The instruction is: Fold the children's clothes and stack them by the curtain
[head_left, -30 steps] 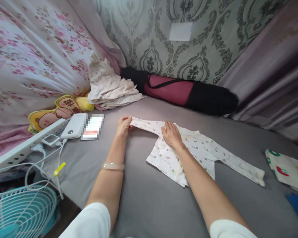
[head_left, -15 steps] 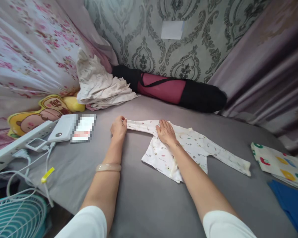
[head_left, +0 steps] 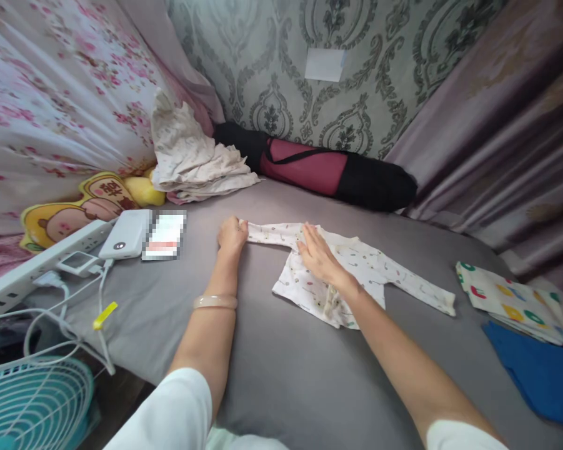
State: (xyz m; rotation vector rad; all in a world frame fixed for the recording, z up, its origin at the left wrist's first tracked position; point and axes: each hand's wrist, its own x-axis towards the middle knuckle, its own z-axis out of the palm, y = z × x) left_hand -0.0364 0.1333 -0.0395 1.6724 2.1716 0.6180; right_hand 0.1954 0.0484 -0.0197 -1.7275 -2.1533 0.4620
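A small white long-sleeved baby shirt with a scattered print lies spread on the grey sheet, both sleeves stretched out sideways. My left hand is closed on the cuff of the sleeve on the left. With fingers outstretched, my right hand rests on the shirt near the shoulder of that same sleeve, hiding part of the chest. Pale ties show at the shirt's front below my right wrist. The right-hand sleeve lies flat, touched by neither hand.
On the left are a power strip, a white power bank, a pixelated phone-like item, cables and a teal fan. A crumpled cloth and a long black-and-maroon bag lie behind. Folded patterned fabric and blue cloth sit right.
The whole view has shifted slightly. My left hand keeps hold of the cuff. My right hand remains at the shirt's shoulder, its fingers now tilted more onto their edge.
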